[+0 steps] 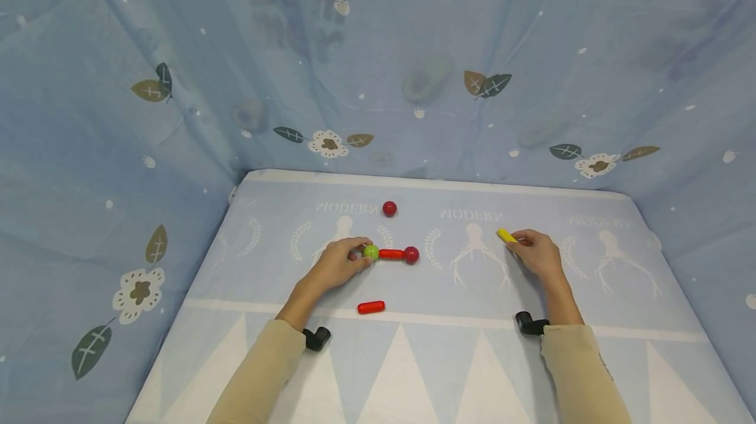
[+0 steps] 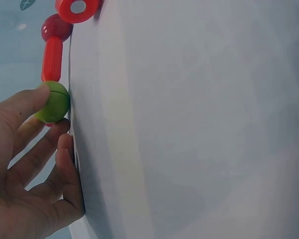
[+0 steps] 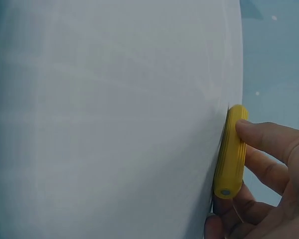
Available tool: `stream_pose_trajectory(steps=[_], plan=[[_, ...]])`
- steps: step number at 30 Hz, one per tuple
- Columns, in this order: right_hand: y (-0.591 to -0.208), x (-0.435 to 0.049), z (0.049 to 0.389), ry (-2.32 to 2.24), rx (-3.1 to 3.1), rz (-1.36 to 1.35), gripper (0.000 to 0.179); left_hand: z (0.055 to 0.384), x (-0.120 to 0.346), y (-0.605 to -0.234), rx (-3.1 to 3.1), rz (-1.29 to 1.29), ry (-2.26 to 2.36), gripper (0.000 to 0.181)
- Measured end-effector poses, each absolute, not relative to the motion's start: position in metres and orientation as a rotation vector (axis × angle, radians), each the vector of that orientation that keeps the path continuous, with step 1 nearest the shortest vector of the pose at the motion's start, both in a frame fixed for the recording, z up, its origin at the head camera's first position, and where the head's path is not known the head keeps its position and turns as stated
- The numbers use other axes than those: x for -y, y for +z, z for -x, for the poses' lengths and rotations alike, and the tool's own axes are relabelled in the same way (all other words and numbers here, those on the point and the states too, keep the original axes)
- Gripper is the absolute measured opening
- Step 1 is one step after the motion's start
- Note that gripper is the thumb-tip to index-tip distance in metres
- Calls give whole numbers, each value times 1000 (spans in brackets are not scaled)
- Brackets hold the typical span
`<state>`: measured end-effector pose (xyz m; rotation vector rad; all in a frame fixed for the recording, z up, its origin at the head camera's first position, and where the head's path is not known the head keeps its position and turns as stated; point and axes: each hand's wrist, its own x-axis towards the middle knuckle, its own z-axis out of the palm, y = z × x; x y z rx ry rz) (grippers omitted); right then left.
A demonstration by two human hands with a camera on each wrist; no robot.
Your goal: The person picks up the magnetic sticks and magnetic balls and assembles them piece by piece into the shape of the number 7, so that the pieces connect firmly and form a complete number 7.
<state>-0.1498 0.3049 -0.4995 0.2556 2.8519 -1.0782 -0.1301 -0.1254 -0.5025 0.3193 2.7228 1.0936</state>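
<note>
My left hand (image 1: 341, 263) pinches a green ball (image 1: 371, 252) between thumb and fingers. In line with that ball lie a red rod (image 1: 391, 254) and a dark red ball (image 1: 411, 254), joined end to end on the table. The left wrist view shows my thumb on the side of the green ball (image 2: 54, 103), with the rod (image 2: 52, 59) running away from it. Off to the right, my right hand (image 1: 539, 253) grips a yellow rod (image 1: 506, 235). In the right wrist view this ridged yellow rod (image 3: 231, 154) has a small grey disc in its end and lies close along the tabletop.
A second red ball (image 1: 390, 209) sits farther back on the table. Nearer the front lies a loose red rod (image 1: 371, 307). The patterned cloth (image 1: 437, 358) covers the table, and blue curtains (image 1: 378, 69) hang at the back and both sides.
</note>
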Motion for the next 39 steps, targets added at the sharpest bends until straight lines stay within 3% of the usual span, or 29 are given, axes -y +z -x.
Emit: stream_pose_trajectory(steps=[20, 39], plan=[[-485, -274, 130, -1258, -2721, -287, 44, 129, 126, -502, -2727, -330, 1099, 34], [-481, -229, 109, -1642, -2465, -261, 39, 128, 125, -501, -2717, -323, 1122, 34]])
